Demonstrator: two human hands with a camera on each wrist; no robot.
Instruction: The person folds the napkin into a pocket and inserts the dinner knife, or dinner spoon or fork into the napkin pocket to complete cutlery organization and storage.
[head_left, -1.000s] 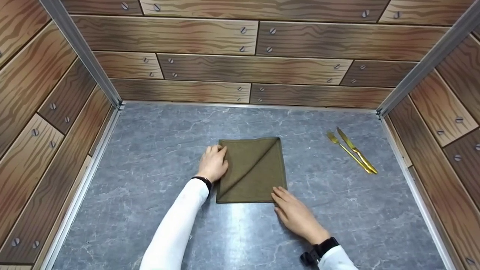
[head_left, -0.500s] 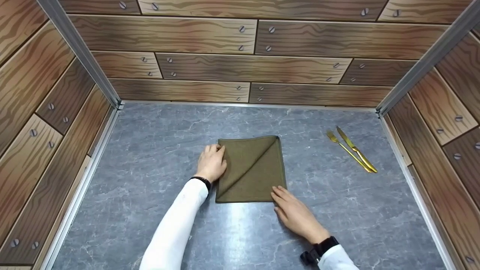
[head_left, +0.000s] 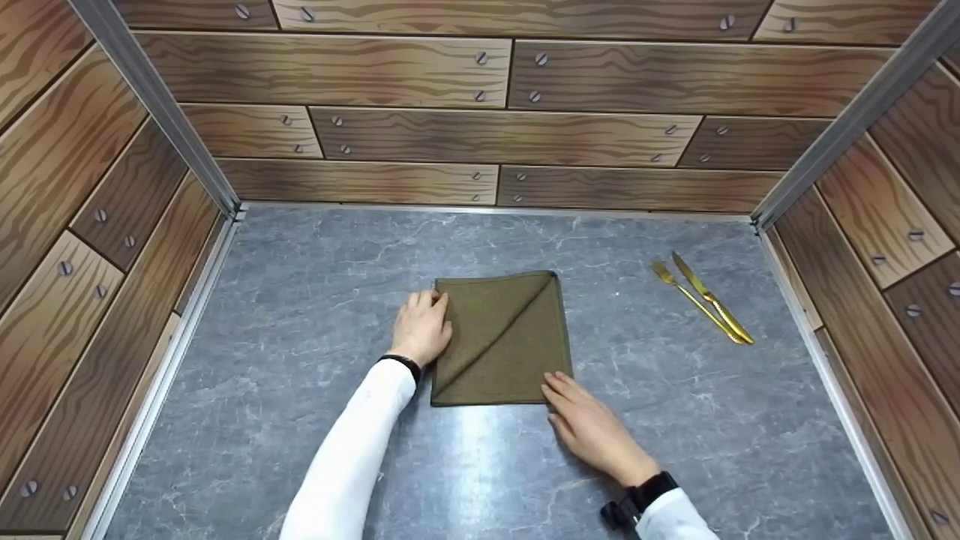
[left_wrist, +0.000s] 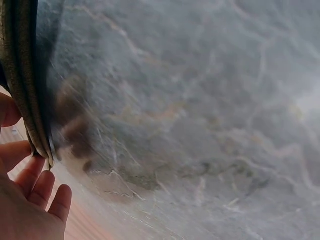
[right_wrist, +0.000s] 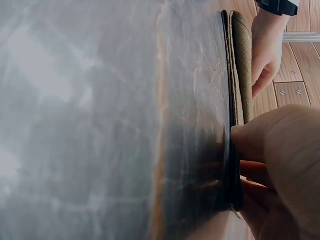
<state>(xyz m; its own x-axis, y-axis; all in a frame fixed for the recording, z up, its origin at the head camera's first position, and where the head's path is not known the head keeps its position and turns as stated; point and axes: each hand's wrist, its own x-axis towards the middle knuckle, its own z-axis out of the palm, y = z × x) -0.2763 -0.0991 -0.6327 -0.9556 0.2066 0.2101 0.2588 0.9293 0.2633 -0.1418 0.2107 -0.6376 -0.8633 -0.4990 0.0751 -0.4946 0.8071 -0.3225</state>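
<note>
Barely anything differs from a second ago: the folded olive-brown cloth (head_left: 499, 341) lies in the middle of the counter (head_left: 750, 450), its diagonal fold unchanged, and the head view shifts only slightly. Both hands keep their places, well apart. The left hand (head_left: 421, 328) touches the cloth's left edge with bent fingers; whether it pinches the layers cannot be told. The right hand (head_left: 592, 431) rests nearly straight fingers on the near right corner, covering it. Each wrist view cuts off its own hand and most of the cloth. The fork (head_left: 697, 304) and knife (head_left: 711, 298) remain beside each other on the right.
</note>
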